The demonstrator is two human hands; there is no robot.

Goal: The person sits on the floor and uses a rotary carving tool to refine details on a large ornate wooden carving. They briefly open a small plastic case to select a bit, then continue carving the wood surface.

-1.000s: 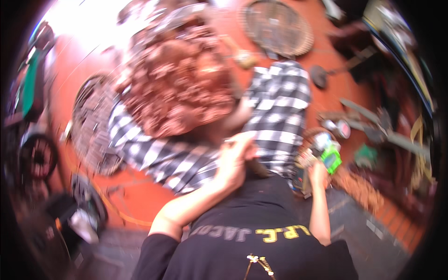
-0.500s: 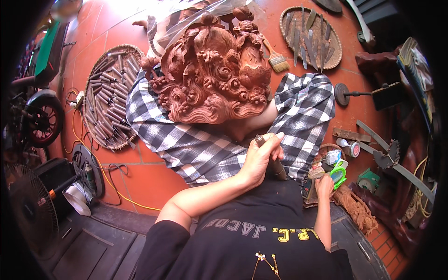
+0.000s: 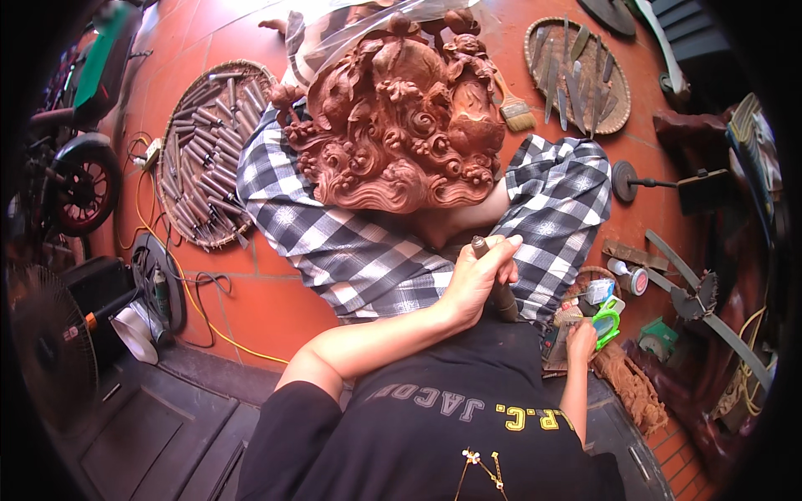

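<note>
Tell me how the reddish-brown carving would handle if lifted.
The carving is probably heavy and stiff, since it looks like thick, solid wood. Its rounded knobs stick out at the far end and might snap if gripped. The wavy ridges along its near edge likely make it less slippery.

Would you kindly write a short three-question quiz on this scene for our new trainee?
1. Multiple choice: what does the left hand hold?
a) a mug
b) a dark rod-shaped tool
c) a folded cloth
2. True or false: the brush lies to the right of the reddish-brown carving.
3. Fill in the blank: the thin flat blades lie in the round tray on the ____ side of the picture.

Key: 1. b; 2. true; 3. right
</note>
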